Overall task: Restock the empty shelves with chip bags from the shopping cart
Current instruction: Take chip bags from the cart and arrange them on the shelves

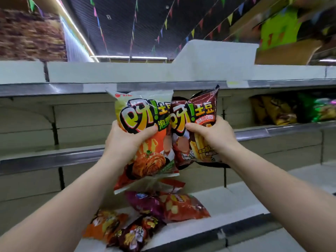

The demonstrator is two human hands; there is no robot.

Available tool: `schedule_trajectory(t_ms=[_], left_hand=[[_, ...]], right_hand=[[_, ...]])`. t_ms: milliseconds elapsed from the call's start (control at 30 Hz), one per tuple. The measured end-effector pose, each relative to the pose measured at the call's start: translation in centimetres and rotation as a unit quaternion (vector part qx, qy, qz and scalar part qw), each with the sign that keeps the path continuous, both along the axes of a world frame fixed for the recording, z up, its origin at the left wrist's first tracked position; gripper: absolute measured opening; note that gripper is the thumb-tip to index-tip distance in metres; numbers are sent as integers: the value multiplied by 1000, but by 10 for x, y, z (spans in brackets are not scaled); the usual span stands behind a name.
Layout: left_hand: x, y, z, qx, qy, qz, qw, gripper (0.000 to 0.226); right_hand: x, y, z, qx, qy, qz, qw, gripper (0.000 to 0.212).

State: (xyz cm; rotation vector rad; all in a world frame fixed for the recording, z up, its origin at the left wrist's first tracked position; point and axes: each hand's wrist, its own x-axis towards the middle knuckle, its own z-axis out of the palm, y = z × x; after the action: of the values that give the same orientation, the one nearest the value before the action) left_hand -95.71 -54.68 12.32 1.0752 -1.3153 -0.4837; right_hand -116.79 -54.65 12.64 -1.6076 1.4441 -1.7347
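My left hand [127, 140] grips a yellow and orange chip bag [145, 160] at its middle, thumb across the front. My right hand [212, 137] grips a dark red chip bag [198, 110] the same way. Both bags stand upright and side by side, overlapping a little, raised in front of the middle shelf [51, 157]. The bare stretch of that shelf lies behind and to the left of the bags. The shopping cart is out of view.
Several chip bags [163, 208] lie loose on the lower white shelf [232, 202]. More bags [283, 110] stand on the middle shelf at the far right. A top shelf edge [54, 88] runs above the bags. The picture is blurred at the edges.
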Motion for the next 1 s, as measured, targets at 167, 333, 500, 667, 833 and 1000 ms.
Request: schedule_trajectory(t_ms=[167,333,500,667,833,1000], left_hand=[[-89,-19,-9,1,18,-74,997,77],[-163,-30,-15,27,6,-143,989,99],[-223,-42,-21,43,10,-201,979,71],[-275,-60,-30,50,2,-249,967,55],[-320,-94,-31,59,-14,-278,959,72],[-360,-135,-15,35,-14,-278,960,54]], right_hand=[[-89,6,-6,9,3,-63,998,63],[-159,20,-15,27,-12,-99,995,60],[-210,28,-26,47,-23,-149,988,60],[-255,26,-33,63,-37,-188,979,47],[-301,5,-36,73,-35,-221,972,51],[-349,-37,-24,76,-35,-247,965,57]])
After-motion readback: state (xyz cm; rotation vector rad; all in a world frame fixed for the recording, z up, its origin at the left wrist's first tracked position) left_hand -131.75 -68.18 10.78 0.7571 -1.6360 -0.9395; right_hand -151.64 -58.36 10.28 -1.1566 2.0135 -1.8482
